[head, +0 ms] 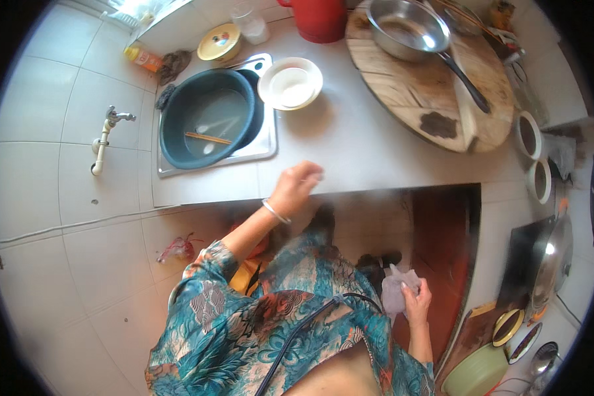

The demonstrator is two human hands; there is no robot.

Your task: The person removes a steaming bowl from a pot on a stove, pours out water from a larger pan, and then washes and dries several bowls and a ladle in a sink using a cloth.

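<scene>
My left hand (297, 184), with a bangle at its wrist, is raised near the front edge of the counter (346, 168). Its fingers are curled and blurred, and no object shows in them. My right hand (417, 302) hangs low at my right side and grips a pale cloth (398, 289). Beyond my left hand, a large blue-green basin (166, 141) sits over the metal sink (270, 143), with cloudy water, chopsticks (208, 138) and pale utensils in it. Stacked white bowls (290, 84) stand on the counter just right of the basin.
A round wooden board (401, 99) carries a steel pan (408, 29). Behind the bowls are a red container (319, 20), a glass (251, 27) and a lidded yellow bowl (219, 42). A tap (119, 116) juts from the left wall. A lidded wok (552, 262) is at right.
</scene>
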